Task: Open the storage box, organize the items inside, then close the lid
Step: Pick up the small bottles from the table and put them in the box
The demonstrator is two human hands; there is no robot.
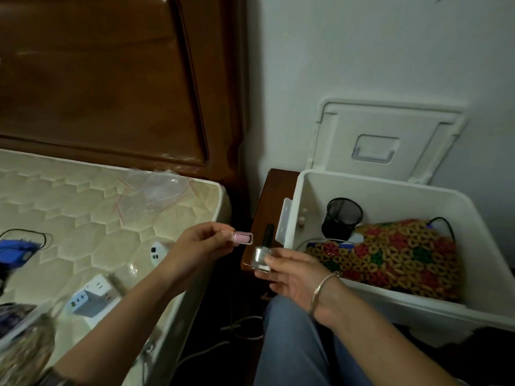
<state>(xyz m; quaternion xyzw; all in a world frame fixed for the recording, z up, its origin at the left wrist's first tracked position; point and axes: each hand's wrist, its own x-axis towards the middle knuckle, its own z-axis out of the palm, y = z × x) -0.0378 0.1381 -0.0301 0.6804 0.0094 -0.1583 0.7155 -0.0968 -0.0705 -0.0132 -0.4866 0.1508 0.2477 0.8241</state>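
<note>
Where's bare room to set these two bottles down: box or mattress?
Mattress: wide bare patch between plastic bags, blue device and power strip. Storage box: crowded; beaded mat, mesh cup and cables cover most floor, only a sliver behind the mat.

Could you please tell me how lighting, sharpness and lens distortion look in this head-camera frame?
Head view: dim, flat light, dark corners, faint sheen on the headboard. Head view: the left hand with the pink bottle and the right hand with the clear bottle are fairly sharp; the bundle at lower left smears. Head view: the wide lens bows the box rim and mattress edge.
</note>
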